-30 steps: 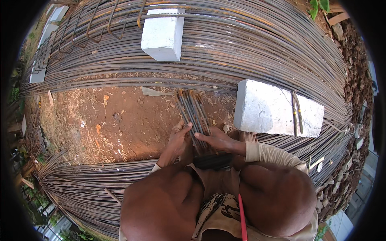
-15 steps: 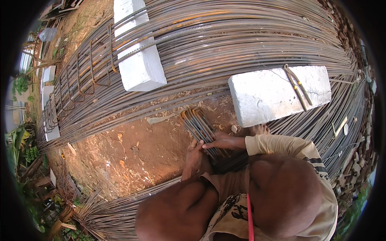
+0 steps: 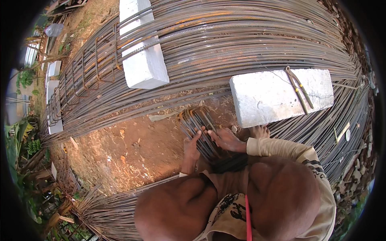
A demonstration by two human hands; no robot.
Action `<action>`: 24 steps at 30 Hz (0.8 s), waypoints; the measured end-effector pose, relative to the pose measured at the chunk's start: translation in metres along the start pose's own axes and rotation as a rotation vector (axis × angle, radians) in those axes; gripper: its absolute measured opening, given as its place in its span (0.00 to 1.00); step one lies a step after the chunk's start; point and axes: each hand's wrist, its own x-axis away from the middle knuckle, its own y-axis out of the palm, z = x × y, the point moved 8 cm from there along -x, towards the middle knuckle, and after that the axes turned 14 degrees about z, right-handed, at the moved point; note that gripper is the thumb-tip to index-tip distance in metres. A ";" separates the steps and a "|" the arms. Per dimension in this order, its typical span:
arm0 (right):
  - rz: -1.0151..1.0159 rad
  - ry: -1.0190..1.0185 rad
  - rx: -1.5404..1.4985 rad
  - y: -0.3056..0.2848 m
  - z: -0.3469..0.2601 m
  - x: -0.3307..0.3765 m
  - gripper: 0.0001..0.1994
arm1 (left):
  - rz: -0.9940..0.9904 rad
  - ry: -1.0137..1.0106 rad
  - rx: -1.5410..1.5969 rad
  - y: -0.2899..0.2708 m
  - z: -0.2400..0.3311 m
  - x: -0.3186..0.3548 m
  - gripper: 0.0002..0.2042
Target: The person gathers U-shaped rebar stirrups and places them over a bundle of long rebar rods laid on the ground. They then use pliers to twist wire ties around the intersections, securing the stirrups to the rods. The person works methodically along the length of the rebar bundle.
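A bundle of bent steel rebar stirrups (image 3: 194,119), dark with rusty corners, stands between my knees over the bare soil. My left hand (image 3: 192,148) grips its left side, the thumb lying up along the rods. From the right, my right hand (image 3: 226,140) holds the bundle's other side, its fingers closed near one rod that stands slightly apart at the top. Both sets of fingertips are close together at the middle of the stirrups. The bundle's lower end is in shadow and partly hidden by my hands and legs.
Long rebar rods (image 3: 241,44) spread across the far side. A white block (image 3: 277,96) at right carries pincers (image 3: 299,90) with yellow-banded handles. Another white block (image 3: 146,70) lies among the rods, near larger stirrups (image 3: 96,60). More rods (image 3: 116,209) lie near left.
My hands have moved slightly apart and up along the stirrups. The rods at the top are now more spread, one standing off to the right. The view has shifted a little.
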 end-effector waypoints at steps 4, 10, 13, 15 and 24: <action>0.156 -0.118 -0.029 -0.013 0.010 -0.012 0.29 | -0.003 -0.018 -0.015 0.010 0.002 0.006 0.11; 0.126 -0.232 -0.067 0.006 0.008 -0.032 0.24 | -0.008 0.032 -0.056 -0.001 -0.001 -0.005 0.08; -0.048 0.086 -0.292 0.021 0.023 -0.031 0.17 | 0.011 0.006 -0.067 -0.008 -0.002 -0.005 0.10; -0.077 0.055 -0.399 0.023 0.026 -0.029 0.13 | 0.013 -0.028 -0.055 -0.002 -0.001 -0.001 0.11; -0.022 0.157 -0.580 0.019 0.037 -0.021 0.11 | -0.066 -0.068 -0.058 0.007 0.000 0.003 0.11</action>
